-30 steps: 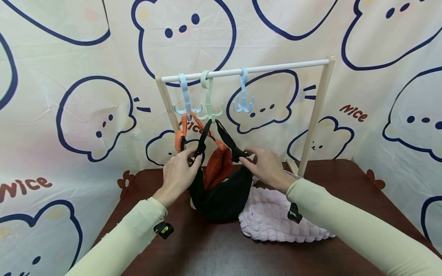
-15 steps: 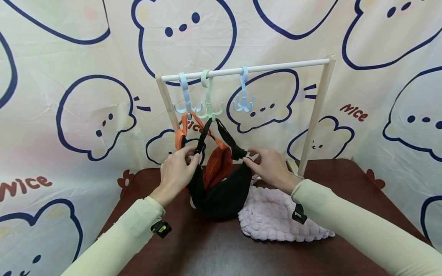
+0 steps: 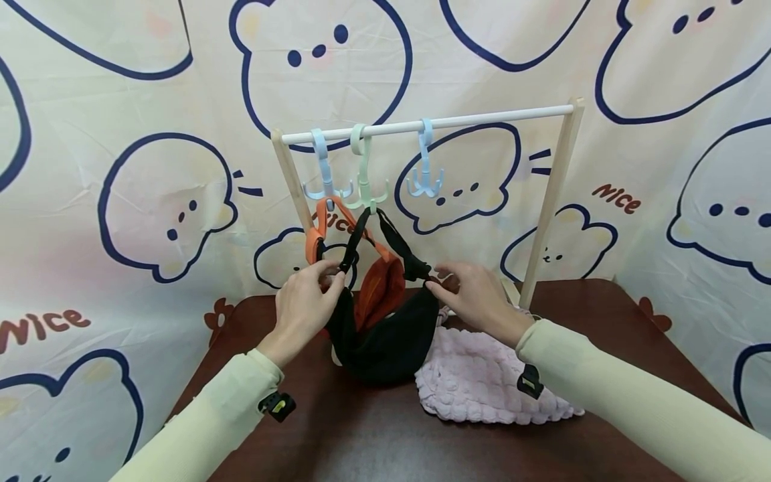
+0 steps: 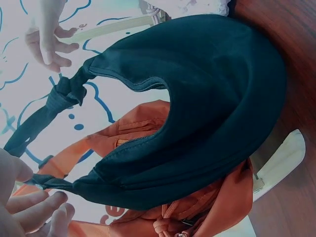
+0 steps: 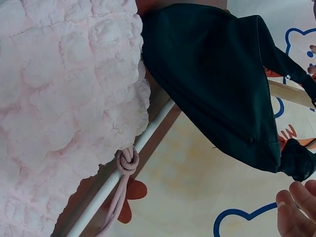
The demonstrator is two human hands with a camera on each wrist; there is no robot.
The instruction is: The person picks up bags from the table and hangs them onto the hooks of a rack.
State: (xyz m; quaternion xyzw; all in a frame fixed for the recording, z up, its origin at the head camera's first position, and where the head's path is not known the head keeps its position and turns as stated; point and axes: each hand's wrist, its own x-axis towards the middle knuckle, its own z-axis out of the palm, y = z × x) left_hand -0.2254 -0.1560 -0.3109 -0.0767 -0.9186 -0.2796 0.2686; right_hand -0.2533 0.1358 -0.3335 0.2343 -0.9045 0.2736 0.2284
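A black crescent-shaped shoulder bag (image 3: 385, 341) hangs by its strap from the light green four-prong hook (image 3: 364, 191). My left hand (image 3: 304, 298) is at the left side of its strap, thumb and fingers around a narrow part. Beside the strap's knot (image 4: 69, 94) on the other side is my right hand (image 3: 478, 298), with loosely bent fingers; in the left wrist view its fingertips appear just off the strap. An orange bag (image 3: 379, 288) hangs behind from a light blue hook (image 3: 325, 181), partly hidden by the black one.
A white rail (image 3: 482, 119) on wooden posts (image 3: 551, 207) carries the hooks, including another light blue hook (image 3: 425, 181) at the right. A fluffy pink bag (image 3: 482, 381) with a knotted cord (image 5: 127, 162) lies on the dark brown table (image 3: 337, 442). Patterned cloth (image 3: 144, 281) surrounds it.
My right hand has drifted slightly right and down from the strap's knot. My left hand has shifted a little left. The black bag hangs almost unchanged.
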